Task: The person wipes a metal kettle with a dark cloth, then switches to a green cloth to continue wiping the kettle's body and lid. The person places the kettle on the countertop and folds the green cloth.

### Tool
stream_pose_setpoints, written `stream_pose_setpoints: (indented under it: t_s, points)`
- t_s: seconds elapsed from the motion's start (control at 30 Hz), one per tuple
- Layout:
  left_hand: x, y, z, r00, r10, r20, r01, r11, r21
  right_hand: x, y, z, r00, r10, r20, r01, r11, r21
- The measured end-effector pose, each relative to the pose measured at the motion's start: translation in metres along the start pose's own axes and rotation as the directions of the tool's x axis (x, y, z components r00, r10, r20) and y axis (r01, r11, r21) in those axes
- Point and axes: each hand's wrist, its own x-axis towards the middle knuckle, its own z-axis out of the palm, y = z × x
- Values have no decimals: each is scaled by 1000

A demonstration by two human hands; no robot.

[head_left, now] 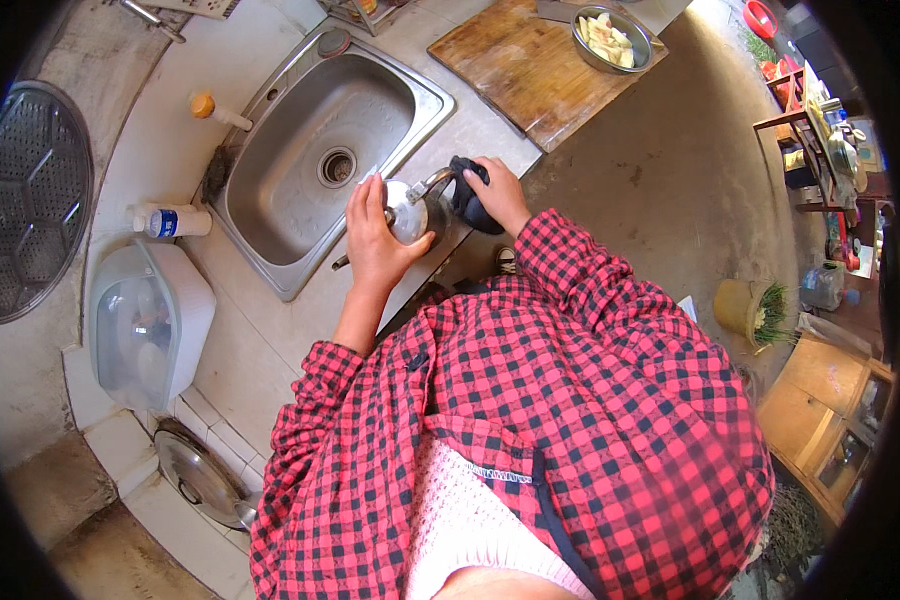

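At the counter edge beside the sink, my left hand point(372, 240) grips a silver, kettle-like metal vessel point(410, 222), its thumb and fingers curved around the rounded top. A curved metal handle point(432, 182) rises from the vessel toward my other hand. My right hand point(502, 195) is closed on a dark cloth point(470, 200), which presses against the vessel's handle side. Much of the vessel's lower body is hidden by my hands and the cloth.
A steel sink point(270, 262) lies just beyond my left hand. Farther off are a wooden cutting board point(500, 65) and a metal bowl point(642, 62) of cut pale pieces. On the left stand a lidded plastic box point(195, 320), a white bottle point(185, 222) and a pot lid point(195, 470).
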Motion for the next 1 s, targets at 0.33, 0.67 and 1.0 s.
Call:
stream_pose_setpoints:
  t_s: [0.33, 0.67, 1.0]
  points:
    - [1, 16, 4, 989, -129, -66, 132, 991, 33, -38, -47, -15, 944, -298, 145, 246, 923, 295]
    - [-1, 18, 11, 981, -170, -98, 180, 979, 98, -3, -34, 1, 777, -384, 498, 559, 785, -268]
    - [0, 16, 11, 982, -172, -80, 180, 977, 112, -22, -8, -33, 887, -194, 420, 183, 981, 65]
